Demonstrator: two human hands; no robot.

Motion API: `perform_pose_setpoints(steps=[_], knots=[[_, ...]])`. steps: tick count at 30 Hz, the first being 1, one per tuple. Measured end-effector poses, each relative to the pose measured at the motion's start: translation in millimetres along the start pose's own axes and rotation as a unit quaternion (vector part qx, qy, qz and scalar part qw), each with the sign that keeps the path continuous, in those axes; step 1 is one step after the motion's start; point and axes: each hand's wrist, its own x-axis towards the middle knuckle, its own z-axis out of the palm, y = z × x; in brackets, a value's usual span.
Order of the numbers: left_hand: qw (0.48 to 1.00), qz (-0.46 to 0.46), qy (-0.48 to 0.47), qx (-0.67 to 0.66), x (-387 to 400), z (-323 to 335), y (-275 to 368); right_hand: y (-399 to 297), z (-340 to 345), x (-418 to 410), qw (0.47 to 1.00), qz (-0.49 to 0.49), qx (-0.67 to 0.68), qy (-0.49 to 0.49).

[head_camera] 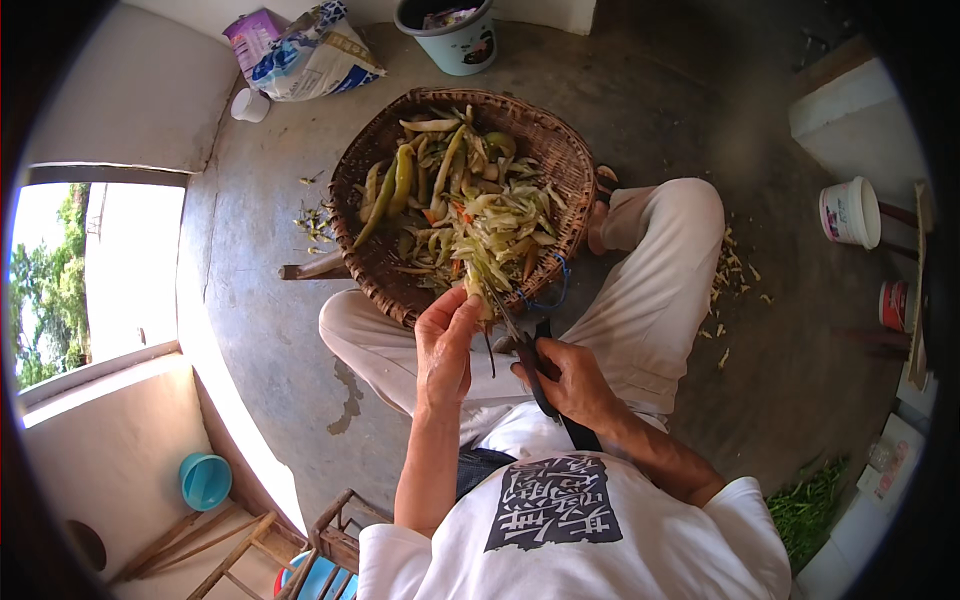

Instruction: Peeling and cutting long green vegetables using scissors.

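Observation:
A round woven basket stands before me, holding long green peppers at its left and a heap of cut pale-green pieces with some orange-red bits. At the near rim my left hand pinches a pale-green piece, probably a pepper, with a thin dark stem hanging below it. My right hand grips black-handled scissors. Their blades point up and left, close against the held piece; whether they are parted is hard to tell. A blue cord is tied at the basket's near right rim.
A pale-blue bucket and plastic bags stand beyond the basket. A wooden handle-like piece juts out at its left. Scraps lie on the floor beside my right knee. White tub at right; wooden chair behind left.

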Motion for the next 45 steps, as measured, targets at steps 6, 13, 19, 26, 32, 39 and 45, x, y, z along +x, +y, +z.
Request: perform_pose_setpoints(steps=[6,13,19,26,32,39,45], knots=[[0.999,-0.038,-0.013,-0.021,-4,1,6,-1,-8,6,0.996,0.032,0.083,0.031],[0.997,0.008,-0.049,-0.053,2,-4,9,-10,-22,4,0.997,0.043,0.018,-0.056],[0.998,0.015,-0.039,-0.052,0,9,22,4,-15,5,0.992,-0.122,-0.034,-0.008],[0.998,0.038,0.001,-0.05,2,2,7,6,-11,6,0.982,-0.145,-0.118,-0.005],[0.998,0.039,0.02,-0.047,4,4,4,7,-6,1,0.992,-0.098,-0.083,-0.009],[0.997,0.04,0.034,-0.049,4,4,-2,4,2,-2,0.996,-0.072,-0.037,0.034],[0.998,0.027,-0.012,0.061,-2,5,0,-6,-7,5,0.997,-0.066,-0.042,0.025]])
